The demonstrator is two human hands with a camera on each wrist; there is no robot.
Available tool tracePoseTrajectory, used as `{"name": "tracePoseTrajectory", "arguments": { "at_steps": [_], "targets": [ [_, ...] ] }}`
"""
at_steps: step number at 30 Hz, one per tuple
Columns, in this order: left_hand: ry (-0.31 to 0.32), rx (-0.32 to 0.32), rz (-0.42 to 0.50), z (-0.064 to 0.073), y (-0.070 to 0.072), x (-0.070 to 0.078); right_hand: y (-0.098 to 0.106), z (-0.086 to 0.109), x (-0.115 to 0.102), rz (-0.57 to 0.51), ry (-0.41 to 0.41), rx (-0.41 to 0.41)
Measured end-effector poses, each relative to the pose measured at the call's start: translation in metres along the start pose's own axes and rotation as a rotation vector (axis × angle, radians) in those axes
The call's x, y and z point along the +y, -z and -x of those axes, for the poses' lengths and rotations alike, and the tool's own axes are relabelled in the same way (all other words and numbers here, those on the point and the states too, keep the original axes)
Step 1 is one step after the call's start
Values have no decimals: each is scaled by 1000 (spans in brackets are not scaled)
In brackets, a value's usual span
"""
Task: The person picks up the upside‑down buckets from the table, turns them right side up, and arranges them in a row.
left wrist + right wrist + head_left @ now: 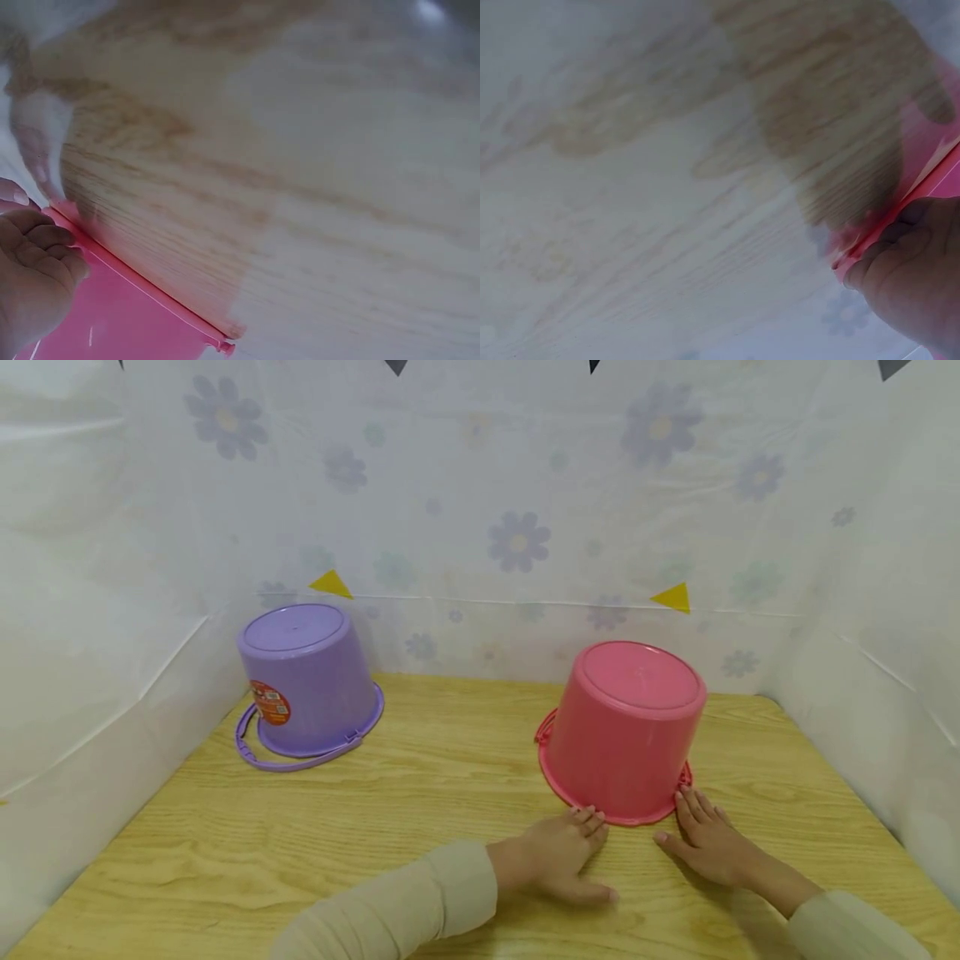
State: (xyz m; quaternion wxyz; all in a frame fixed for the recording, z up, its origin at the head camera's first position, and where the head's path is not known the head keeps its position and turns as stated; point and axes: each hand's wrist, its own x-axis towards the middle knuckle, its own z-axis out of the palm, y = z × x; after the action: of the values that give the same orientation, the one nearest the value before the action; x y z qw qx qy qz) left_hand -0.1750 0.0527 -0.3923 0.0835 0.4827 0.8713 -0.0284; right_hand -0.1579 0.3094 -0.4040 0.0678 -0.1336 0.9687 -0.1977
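A pink bucket (pixel 626 743) stands upside down on the right part of the wooden table, its base facing up. My left hand (pixel 562 853) lies at the front of its rim, fingertips right at the edge and thumb held apart. At the rim's right side, by the handle joint, is my right hand (pixel 708 839), its fingers extended and thumb out to the side. The left wrist view shows the left hand's fingers slightly bent beside the pink rim (pixel 150 283). Part of the right hand (pixel 915 270) overlaps the rim in the right wrist view.
An upturned purple bucket (pixel 315 689) stands at the back left, its handle (pixel 296 766) lying on the table (pixel 300 843). It bears a red label (pixel 270 702). White sheeting (pixel 450 460) with flowers and yellow triangles closes off the back and sides.
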Motion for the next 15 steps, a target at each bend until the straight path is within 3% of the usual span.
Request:
{"name": "tracePoseTrajectory", "arguments": {
  "at_steps": [6,15],
  "targets": [
    [-9,-21,21,3,1,3,-2,-4,2,48,14,14],
    [-11,12,-14,7,-2,8,-3,-7,-1,106,32,40]
  ]
}}
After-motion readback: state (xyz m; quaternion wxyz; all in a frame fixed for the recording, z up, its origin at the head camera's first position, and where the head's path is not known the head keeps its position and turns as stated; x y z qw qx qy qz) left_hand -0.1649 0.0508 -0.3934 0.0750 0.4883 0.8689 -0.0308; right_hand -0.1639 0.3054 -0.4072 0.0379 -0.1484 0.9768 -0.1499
